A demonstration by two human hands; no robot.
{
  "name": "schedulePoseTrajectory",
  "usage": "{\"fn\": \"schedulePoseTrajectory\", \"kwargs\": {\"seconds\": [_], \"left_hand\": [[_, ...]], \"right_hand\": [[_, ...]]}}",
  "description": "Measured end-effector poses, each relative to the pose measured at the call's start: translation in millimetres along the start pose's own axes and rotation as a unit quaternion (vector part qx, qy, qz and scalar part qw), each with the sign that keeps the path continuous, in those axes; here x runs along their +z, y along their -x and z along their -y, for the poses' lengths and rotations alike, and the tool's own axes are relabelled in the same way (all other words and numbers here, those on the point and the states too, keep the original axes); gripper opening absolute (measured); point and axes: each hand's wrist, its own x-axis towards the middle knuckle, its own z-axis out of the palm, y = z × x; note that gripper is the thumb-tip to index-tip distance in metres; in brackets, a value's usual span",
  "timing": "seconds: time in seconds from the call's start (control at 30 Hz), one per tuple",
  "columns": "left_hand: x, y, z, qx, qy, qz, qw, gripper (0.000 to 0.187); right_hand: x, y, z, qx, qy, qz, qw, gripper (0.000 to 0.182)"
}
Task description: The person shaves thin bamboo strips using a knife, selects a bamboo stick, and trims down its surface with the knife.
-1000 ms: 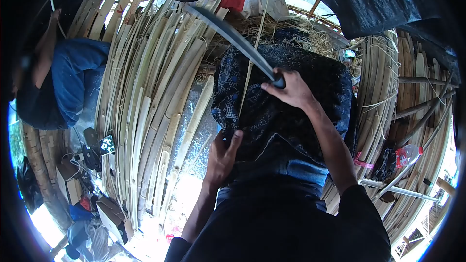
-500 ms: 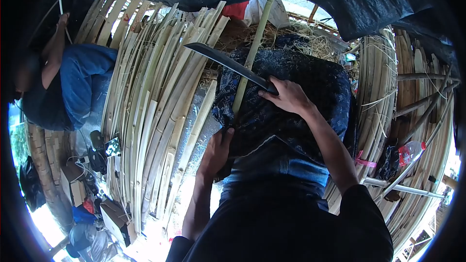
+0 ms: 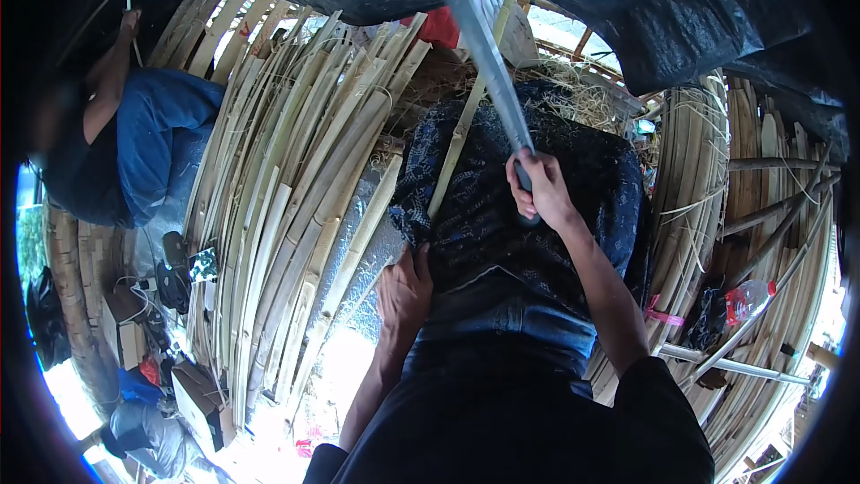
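My right hand [image 3: 543, 186] grips the dark handle of a machete [image 3: 493, 58]. The long blade points up and away, passing in front of a bamboo strip [image 3: 459, 139] in this view. That pale green strip slopes across the dark patterned cloth [image 3: 564, 157] over my lap, its far end reaching the back. At the strip's near end my left hand [image 3: 405, 291] is closed, with the cloth's edge around its fingertips. The cloth partly hides this grip.
Many split bamboo strips [image 3: 296, 161] lie in a row on the left, and bundled strips [image 3: 685, 179] stand on the right. Another person [image 3: 148, 143] sits at far left. Shavings [image 3: 582, 90] lie behind the cloth. A plastic bottle [image 3: 751, 301] rests among poles at right.
The machete has lifted off the bamboo strip and swung from pointing left to pointing upward. My right hand has turned with it. My left hand stays near the strip's near end.
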Motion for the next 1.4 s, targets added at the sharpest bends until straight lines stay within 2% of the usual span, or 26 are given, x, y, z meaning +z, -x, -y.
{"fn": "schedulePoseTrajectory", "kwargs": {"seconds": [0.03,0.07,0.17,0.3,0.37,0.43,0.47,0.5,0.7,0.77,0.83,0.9,0.93,1.0,1.07,1.17,1.23,1.3,1.37,1.4], "left_hand": [[-2,-2,-1,0.000,0.012,0.007,1.000,0.035],[-4,-3,-2,0.001,0.025,0.014,1.000,0.034],[0,0,5,0.016,0.015,0.001,1.000,0.034],[-6,-3,-2,-0.043,0.018,0.059,0.997,0.036],[-9,-5,-4,-0.048,0.024,0.067,0.996,0.037],[-10,-6,-3,-0.046,0.031,0.070,0.996,0.036],[-10,-7,-3,-0.045,0.040,0.074,0.995,0.036],[-9,-7,-1,-0.040,0.040,0.075,0.996,0.036],[-6,-9,0,-0.044,0.083,0.044,0.995,0.036],[-8,-10,0,-0.068,0.118,0.084,0.987,0.036],[-9,-10,-2,-0.063,0.116,0.070,0.989,0.036],[-8,-8,3,-0.056,0.113,0.058,0.990,0.036],[-7,1,10,-0.058,0.117,0.066,0.989,0.036],[-5,-3,11,-0.054,0.124,0.069,0.988,0.036],[-8,-4,4,-0.089,0.120,0.105,0.983,0.036],[-10,-5,2,-0.091,0.145,0.094,0.981,0.036],[-9,-12,1,-0.092,0.138,0.095,0.982,0.036],[-8,-11,4,-0.093,0.127,0.099,0.983,0.036],[-1,-9,9,-0.078,0.125,0.077,0.986,0.036],[-3,-10,9,-0.073,0.124,0.077,0.987,0.036]], "right_hand": [[-3,1,-4,0.052,-0.007,0.026,0.998,0.046],[-5,0,-7,0.161,0.021,0.026,0.986,0.049],[-15,-6,-5,0.198,-0.055,0.071,0.976,0.051],[-24,-10,8,0.119,-0.193,0.051,0.973,0.052],[-30,-14,1,0.099,-0.198,0.048,0.974,0.051],[-29,-12,-5,0.199,-0.161,0.054,0.965,0.051],[-27,-9,-8,0.258,-0.062,0.078,0.961,0.049],[-19,-8,-10,0.270,-0.030,0.069,0.960,0.049],[-33,-14,-2,0.195,-0.135,0.085,0.968,0.046],[-35,-15,-4,0.132,-0.235,0.078,0.960,0.046],[-34,-16,-8,0.123,-0.243,0.081,0.959,0.046],[-30,-12,-13,0.236,-0.114,0.103,0.960,0.046],[-24,-4,-17,0.305,-0.087,0.126,0.940,0.046],[-31,-4,-16,0.290,-0.121,0.150,0.937,0.047],[-33,-5,-15,0.289,-0.124,0.161,0.936,0.047],[-35,-5,-11,0.186,-0.235,0.098,0.949,0.047],[-37,-14,-7,0.111,-0.253,0.081,0.958,0.047],[-33,-12,-6,0.125,-0.243,0.064,0.960,0.047],[-27,-5,-7,0.327,-0.095,0.127,0.932,0.048],[-25,-3,-11,0.305,-0.100,0.143,0.936,0.049]]}}
